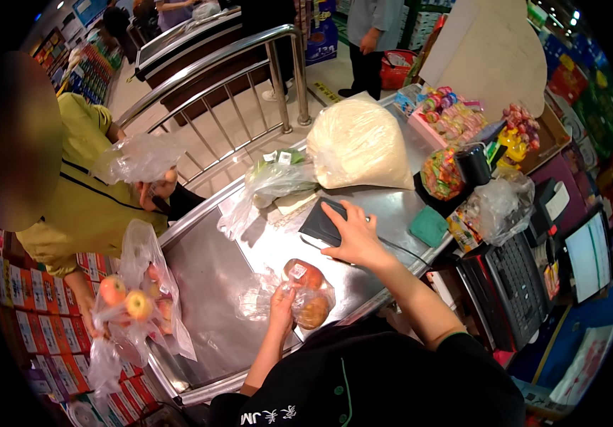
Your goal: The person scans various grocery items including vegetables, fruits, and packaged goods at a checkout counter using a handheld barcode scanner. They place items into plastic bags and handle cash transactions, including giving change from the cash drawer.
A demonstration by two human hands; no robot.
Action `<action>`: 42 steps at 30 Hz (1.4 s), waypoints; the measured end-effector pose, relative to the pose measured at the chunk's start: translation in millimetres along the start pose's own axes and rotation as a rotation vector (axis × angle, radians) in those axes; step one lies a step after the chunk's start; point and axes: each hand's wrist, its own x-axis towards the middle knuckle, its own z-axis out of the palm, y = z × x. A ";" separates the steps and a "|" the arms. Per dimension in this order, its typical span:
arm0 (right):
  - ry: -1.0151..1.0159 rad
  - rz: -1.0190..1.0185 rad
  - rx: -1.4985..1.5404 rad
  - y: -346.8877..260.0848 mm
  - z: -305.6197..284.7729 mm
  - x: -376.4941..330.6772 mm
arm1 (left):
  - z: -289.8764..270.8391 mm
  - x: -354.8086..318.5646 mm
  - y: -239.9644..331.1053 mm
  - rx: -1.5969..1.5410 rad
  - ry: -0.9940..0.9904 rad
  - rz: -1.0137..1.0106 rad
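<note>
I am pinching my left hand [282,307] shut on a clear bag of fruit [305,292] lying on the steel counter [207,277]. I am spreading my right hand [354,235] open, fingers resting on a dark flat scanner pad [323,222] just beyond. Farther back a big white bag [360,144] and bagged greens [278,179] are sitting. At the left a person in yellow-green [82,192] is holding a bag of apples [132,306].
</note>
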 end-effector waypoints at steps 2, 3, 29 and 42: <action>0.057 0.016 -0.007 -6.5 5.3 -2.9 | 9.1 -4.2 8.5 -0.086 0.027 -0.066; 0.091 0.022 -0.018 -11.4 7.4 -5.9 | 15.8 -5.2 13.0 -0.114 0.035 -0.076; -0.226 0.008 -0.073 42.5 -31.9 -30.8 | -58.0 110.0 150.1 1.434 0.941 0.447; -0.098 -0.042 -0.145 27.8 -29.4 -31.4 | 74.1 222.1 101.9 1.705 0.044 0.806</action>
